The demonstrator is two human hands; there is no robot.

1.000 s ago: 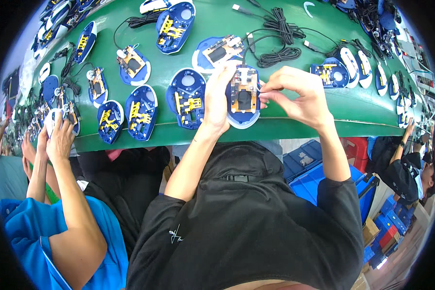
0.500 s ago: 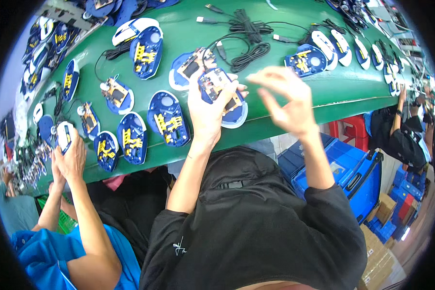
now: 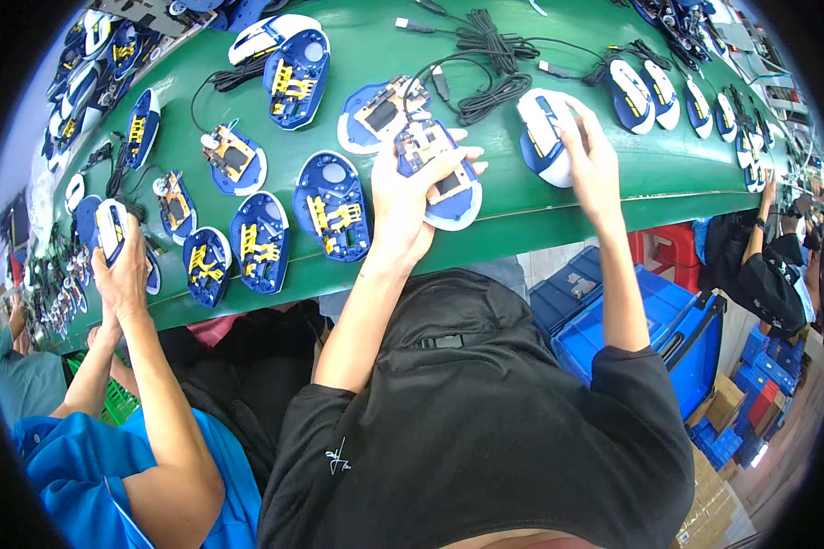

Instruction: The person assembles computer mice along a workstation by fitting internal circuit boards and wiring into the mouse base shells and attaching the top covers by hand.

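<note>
Blue plastic base, circuit board facing up, lies in my left hand over the green table, thumb across it, seemingly to steady the board. My right hand grasps a white-and-blue cover by its right side, probably for easy control.

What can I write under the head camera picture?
Left hand holds a circuit board on its blue base; right hand grips a white-and-blue shell.

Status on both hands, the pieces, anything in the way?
Left hand: fingers around blue base with circuit board. Right hand: fingers on white-and-blue mouse shell. Black cable coil just beyond, seemingly not blocking.
</note>
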